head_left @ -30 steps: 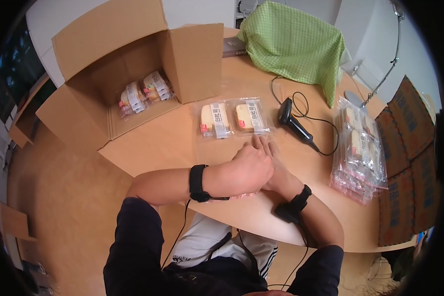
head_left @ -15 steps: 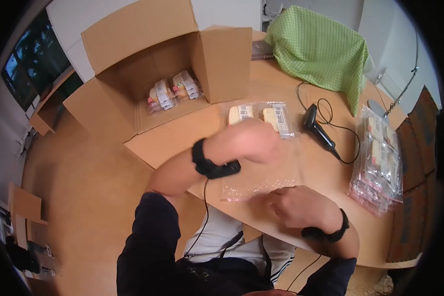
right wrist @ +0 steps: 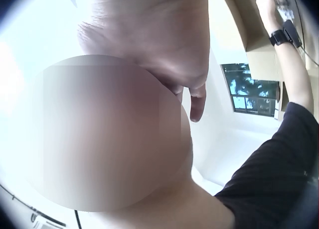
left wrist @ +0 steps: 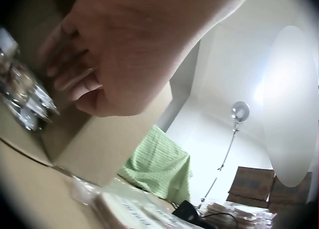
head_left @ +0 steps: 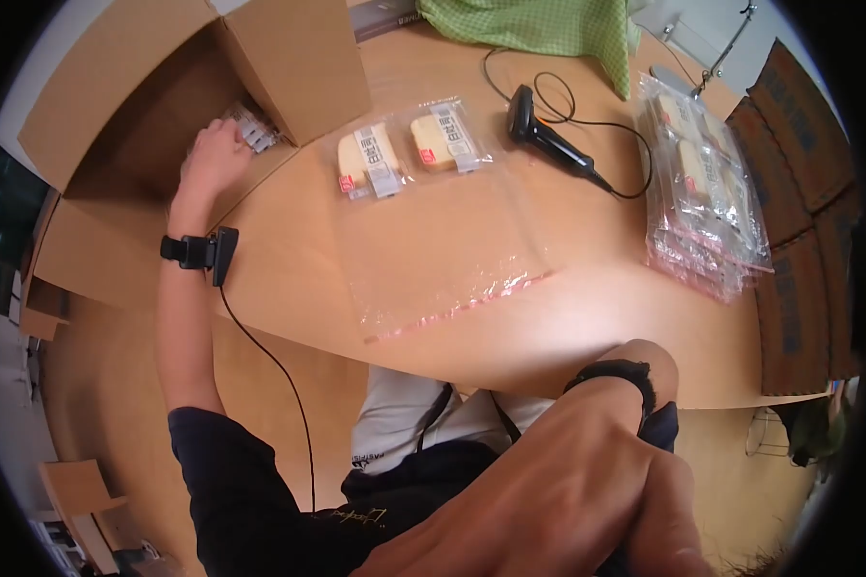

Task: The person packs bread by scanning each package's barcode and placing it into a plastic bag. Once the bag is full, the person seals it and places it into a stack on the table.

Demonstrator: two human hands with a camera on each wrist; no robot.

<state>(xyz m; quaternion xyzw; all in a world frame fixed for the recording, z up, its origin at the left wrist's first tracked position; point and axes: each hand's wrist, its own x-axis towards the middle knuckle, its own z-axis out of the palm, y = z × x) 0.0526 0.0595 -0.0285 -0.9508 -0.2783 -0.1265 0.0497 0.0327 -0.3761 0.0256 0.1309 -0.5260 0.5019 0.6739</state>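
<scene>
My left hand [head_left: 216, 162] reaches into the open cardboard box [head_left: 293, 72], close over packaged bread [head_left: 255, 130]. In the left wrist view its fingers [left wrist: 75, 84] are loosely bent, with the shiny packs [left wrist: 25, 97] beside them. My right hand [head_left: 539, 471] is raised off the table, large and near the head camera. The right wrist view shows that hand [right wrist: 144, 27] against the head, one finger straight and the others mostly hidden. Flat on the table lies a clear plastic bag [head_left: 433, 255] with a pink-edged mouth; two wrapped bread slices [head_left: 368, 159] are at its far end.
A black barcode scanner [head_left: 553, 139] with a looping cable lies right of the bag. Farther right are stacked clear bags of bread [head_left: 698, 188] and brown cardboard [head_left: 799, 231]. A green checked cloth [head_left: 548, 34] hangs at the back.
My left hand has moved from over the plastic bag leftward into the box. My right hand has left the bag's near edge and risen toward the head. The head view has shifted.
</scene>
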